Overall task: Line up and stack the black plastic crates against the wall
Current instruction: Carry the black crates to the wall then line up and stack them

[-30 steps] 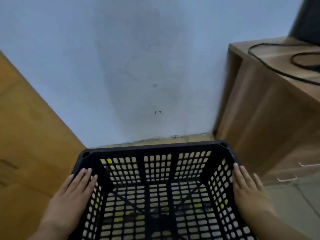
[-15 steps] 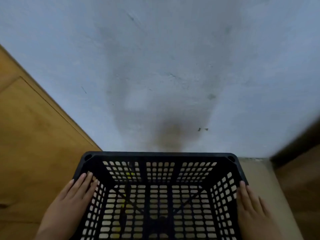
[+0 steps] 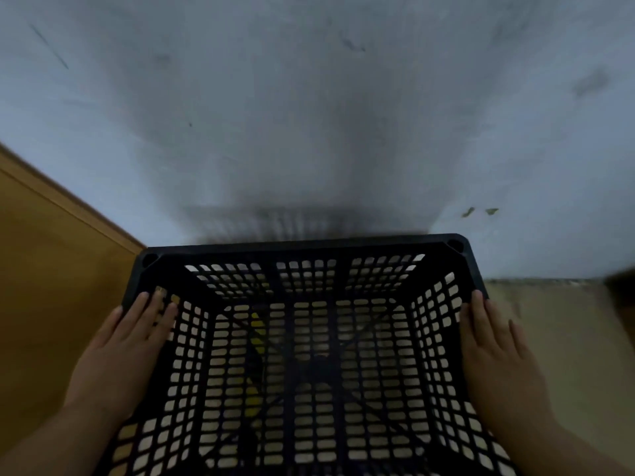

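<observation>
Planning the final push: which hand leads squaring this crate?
Left, probably. The crate looks skewed: its far left corner sits farther from the wall, and the left hand lies flat beside it. The right hand mirrors it.

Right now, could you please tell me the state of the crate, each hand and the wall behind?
Black crate: upright, open-topped, far rim close to the wall; whether they touch cannot be told.
Left hand: fingers straight, pressed flat on the crate's left side.
Right hand: fingers straight, pressed flat on the crate's right side.
Wall: scuffed, shadowed above the crate.
</observation>
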`<state>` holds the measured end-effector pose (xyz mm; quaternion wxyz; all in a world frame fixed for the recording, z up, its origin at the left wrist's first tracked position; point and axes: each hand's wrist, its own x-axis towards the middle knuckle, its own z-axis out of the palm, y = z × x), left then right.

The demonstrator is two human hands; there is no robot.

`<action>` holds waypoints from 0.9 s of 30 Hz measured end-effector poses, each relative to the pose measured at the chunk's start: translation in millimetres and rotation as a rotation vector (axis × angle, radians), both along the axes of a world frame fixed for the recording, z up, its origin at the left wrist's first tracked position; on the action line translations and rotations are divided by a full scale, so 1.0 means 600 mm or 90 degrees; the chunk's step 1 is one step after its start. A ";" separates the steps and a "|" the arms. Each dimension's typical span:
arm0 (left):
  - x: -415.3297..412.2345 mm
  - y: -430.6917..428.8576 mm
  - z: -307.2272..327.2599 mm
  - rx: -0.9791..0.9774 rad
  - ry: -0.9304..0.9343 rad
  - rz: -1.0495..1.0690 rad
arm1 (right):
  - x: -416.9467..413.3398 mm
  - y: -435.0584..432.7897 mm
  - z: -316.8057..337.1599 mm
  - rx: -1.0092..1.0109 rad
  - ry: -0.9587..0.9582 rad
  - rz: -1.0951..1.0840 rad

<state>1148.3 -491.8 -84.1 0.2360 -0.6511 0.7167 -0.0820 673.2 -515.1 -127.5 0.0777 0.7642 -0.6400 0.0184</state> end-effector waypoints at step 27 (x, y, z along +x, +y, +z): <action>0.074 -0.142 -0.075 0.028 0.045 0.086 | 0.135 -0.077 -0.033 0.119 0.017 -0.124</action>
